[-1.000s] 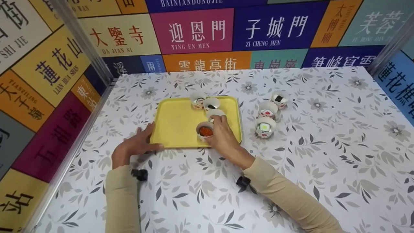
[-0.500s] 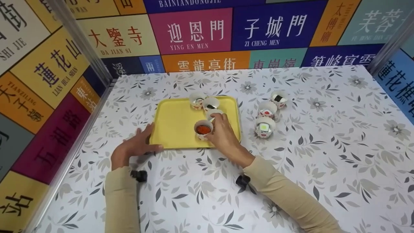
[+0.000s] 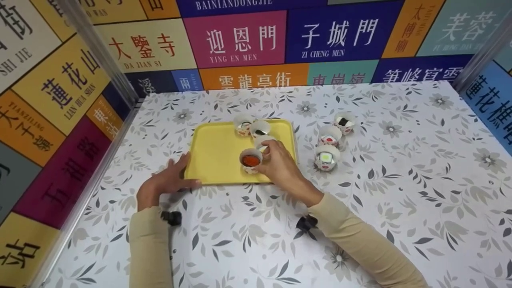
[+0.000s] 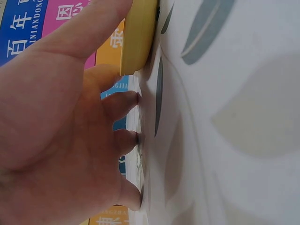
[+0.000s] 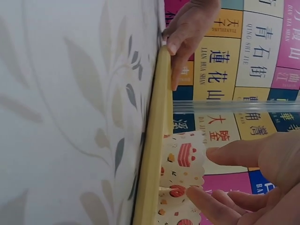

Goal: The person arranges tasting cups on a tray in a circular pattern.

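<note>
Head alone shows red filling (image 3: 251, 161)

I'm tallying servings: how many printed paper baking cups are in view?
7: four on the yellow tray (red-filled cup, cup partly behind the right hand, two cups farther back); three cups on the table, right of the tray. The hand might hide another.

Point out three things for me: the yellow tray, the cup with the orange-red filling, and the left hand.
Yellow tray (image 3: 218, 154): head view, bare floor.
Cup with the orange-red filling (image 3: 248, 170): head view, outer wall below the filling.
Left hand (image 3: 168, 179): head view, middle of the hand.
</note>
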Demonstrator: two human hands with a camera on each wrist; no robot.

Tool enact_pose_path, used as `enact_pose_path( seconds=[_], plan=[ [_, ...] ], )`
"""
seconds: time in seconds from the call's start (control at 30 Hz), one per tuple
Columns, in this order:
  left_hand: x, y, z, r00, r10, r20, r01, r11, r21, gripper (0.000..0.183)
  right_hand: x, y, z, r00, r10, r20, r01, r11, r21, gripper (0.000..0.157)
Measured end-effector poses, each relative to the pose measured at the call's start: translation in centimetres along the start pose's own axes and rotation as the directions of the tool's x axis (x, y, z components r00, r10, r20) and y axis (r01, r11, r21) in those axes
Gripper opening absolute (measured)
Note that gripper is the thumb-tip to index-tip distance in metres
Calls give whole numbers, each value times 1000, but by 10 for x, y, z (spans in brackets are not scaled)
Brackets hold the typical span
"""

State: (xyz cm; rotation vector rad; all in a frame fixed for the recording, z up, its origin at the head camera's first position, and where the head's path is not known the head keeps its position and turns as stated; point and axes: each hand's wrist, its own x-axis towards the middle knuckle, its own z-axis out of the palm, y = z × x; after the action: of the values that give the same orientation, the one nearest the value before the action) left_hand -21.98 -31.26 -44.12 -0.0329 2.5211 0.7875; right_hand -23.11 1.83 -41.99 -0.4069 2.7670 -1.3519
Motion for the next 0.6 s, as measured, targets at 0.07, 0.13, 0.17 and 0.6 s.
enact_pose_path(
  seconds=[0.07,0.13,0.17,0.6],
  plan=[
    [0,-1,1,1000,-1,-1,1,1000,2,115,-2,1,-6,1000,-4,5,4,1000,-9,59],
    [0,-1,1,1000,7,1,-7,1000,12,116,-3,2,-12,1000,-12,7,12,1000,-22,54],
    [0,-1,1,1000,8,2,-9,1000,15,116,-4,4,-16,1000,-16,6,16,999,-32,52],
    [1,0,2,999,-41,16,41,999,-23,115,-6,31,-59,1000,5,-26,-9,990,-138,46]
  ],
)
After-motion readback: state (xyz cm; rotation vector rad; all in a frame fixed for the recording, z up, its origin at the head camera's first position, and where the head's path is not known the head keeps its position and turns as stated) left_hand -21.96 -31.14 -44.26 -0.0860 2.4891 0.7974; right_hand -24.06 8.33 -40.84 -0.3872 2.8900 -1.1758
